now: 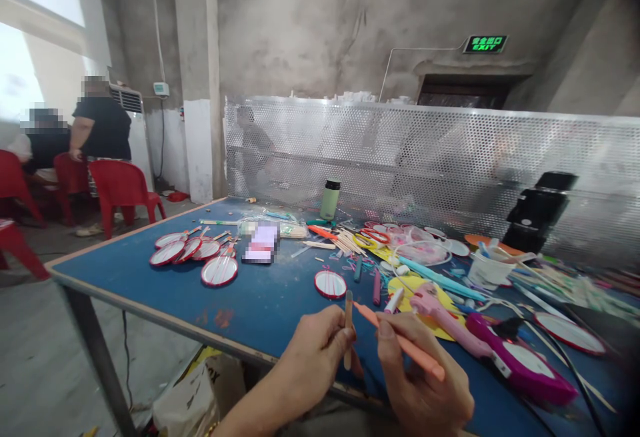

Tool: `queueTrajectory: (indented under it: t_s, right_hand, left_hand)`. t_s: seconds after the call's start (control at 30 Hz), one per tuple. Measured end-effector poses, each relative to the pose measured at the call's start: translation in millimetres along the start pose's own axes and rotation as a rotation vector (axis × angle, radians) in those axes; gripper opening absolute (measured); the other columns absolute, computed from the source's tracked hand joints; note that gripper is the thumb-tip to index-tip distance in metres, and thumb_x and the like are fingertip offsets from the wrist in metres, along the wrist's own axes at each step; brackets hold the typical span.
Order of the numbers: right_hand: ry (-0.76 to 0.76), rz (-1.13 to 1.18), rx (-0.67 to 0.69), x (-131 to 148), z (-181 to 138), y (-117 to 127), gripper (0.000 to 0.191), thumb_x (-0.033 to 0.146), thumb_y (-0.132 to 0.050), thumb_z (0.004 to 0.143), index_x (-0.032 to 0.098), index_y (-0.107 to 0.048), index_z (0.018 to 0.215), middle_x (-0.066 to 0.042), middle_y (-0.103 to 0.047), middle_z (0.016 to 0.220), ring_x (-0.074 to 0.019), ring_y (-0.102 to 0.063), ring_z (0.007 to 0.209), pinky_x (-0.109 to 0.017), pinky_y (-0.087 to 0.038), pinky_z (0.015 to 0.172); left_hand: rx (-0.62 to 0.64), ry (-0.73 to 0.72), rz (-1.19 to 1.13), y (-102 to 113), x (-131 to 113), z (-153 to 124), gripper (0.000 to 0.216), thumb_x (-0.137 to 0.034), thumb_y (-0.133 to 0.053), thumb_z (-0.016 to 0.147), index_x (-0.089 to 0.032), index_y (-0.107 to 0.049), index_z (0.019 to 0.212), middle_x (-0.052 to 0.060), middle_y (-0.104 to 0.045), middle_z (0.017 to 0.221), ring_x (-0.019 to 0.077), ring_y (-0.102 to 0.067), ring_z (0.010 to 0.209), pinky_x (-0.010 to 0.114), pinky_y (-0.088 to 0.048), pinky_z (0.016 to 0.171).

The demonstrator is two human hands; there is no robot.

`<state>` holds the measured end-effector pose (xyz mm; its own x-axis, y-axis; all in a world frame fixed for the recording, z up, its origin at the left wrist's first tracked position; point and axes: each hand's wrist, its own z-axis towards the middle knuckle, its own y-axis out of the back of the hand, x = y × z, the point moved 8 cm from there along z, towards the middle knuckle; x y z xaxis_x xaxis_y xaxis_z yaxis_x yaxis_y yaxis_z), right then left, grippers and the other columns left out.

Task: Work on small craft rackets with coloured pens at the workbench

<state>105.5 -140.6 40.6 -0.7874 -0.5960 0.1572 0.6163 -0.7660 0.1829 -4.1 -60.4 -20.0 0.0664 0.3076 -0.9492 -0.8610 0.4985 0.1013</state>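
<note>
My left hand [320, 344] pinches a flat wooden craft stick [349, 330] upright between thumb and fingers, just past the table's front edge. The upper end of the stick looks darker. In my right hand [425, 377] is an orange marker pen [410, 350], gripped like a writing pen. Its tip points left, close beside the stick; whether they touch I cannot tell. Just beyond my hands lies a round white disc with a red rim [331, 284]. Several similar discs with sticks [219, 270] lie at the left of the table.
On the blue table [280, 304] stand a green tumbler [330, 199] and a white cup of tools [490, 270]. A phone [261, 244], scissors [375, 236], loose sticks and a corded pink-and-purple tool [520, 357] lie about. Behind rises a perforated metal screen [320, 137]. People sit and stand far left.
</note>
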Motion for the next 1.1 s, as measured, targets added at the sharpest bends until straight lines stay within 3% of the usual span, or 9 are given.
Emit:
queueTrajectory:
  t_s: [0.13, 0.3, 0.53, 0.63, 0.73, 1.1]
  right_hand:
    - [0.011, -0.1, -0.068, 2, 2, 7, 0.01, 0.014, -0.059, 0.091, 0.021, -0.064, 0.086, 0.003, -0.07, 0.072, -0.0086, -0.066, 0.061, -0.017, -0.053, 0.067]
    - [0.01, -0.097, -0.059, 7, 14, 5, 0.01, 0.015, -0.06, 0.091, 0.023, -0.065, 0.086, 0.003, -0.07, 0.073, -0.0087, -0.067, 0.063, -0.017, -0.052, 0.065]
    - [-0.132, 0.057, -0.257, 3, 28, -4, 0.01, 0.018, -0.06, 0.091, 0.021, -0.068, 0.085, 0.002, -0.066, 0.068, -0.0097, -0.06, 0.055, -0.022, -0.05, 0.059]
    - [-0.152, 0.102, -0.228, -3, 28, -14, 0.007, 0.019, -0.063, 0.089, 0.02, -0.069, 0.088, 0.002, -0.067, 0.069, -0.0113, -0.062, 0.057, -0.024, -0.052, 0.061]
    - [-0.112, 0.061, -0.181, -1, 27, -17, 0.008, 0.019, -0.062, 0.089, 0.021, -0.07, 0.088, 0.002, -0.068, 0.068, -0.0106, -0.063, 0.055, -0.022, -0.052, 0.059]
    - [-0.13, 0.011, -0.076, -3, 22, -20, 0.01, 0.021, -0.06, 0.091, 0.021, -0.068, 0.086, 0.003, -0.067, 0.064, -0.009, -0.061, 0.051, -0.018, -0.051, 0.056]
  left_hand:
    - [0.022, 0.051, -0.064, -1, 2, 2, 0.026, -0.042, -0.049, 0.093, -0.018, -0.053, 0.083, 0.001, -0.063, 0.061, 0.0091, -0.041, 0.042, 0.02, -0.031, 0.044]
    - [0.04, 0.075, -0.1, -2, -4, 4, 0.027, -0.044, -0.049, 0.091, -0.018, -0.053, 0.087, 0.0, -0.063, 0.06, 0.0083, -0.039, 0.037, 0.02, -0.029, 0.039]
    - [-0.135, -0.036, -0.009, 33, -14, 26, 0.024, -0.042, -0.047, 0.09, -0.02, -0.051, 0.082, 0.0, -0.065, 0.057, 0.009, -0.04, 0.037, 0.02, -0.031, 0.04]
    - [-0.181, 0.022, -0.07, 41, 0, 31, 0.025, -0.043, -0.046, 0.088, -0.02, -0.049, 0.079, -0.001, -0.062, 0.051, 0.0081, -0.036, 0.033, 0.02, -0.027, 0.038]
    - [-0.115, 0.047, -0.181, 33, 10, 28, 0.03, -0.048, -0.049, 0.087, -0.019, -0.051, 0.082, 0.001, -0.063, 0.053, 0.0081, -0.037, 0.034, 0.02, -0.026, 0.037]
    - [-0.096, 0.038, -0.148, 26, 8, 19, 0.029, -0.046, -0.05, 0.089, -0.018, -0.052, 0.085, 0.001, -0.065, 0.058, 0.0072, -0.036, 0.037, 0.02, -0.025, 0.039]
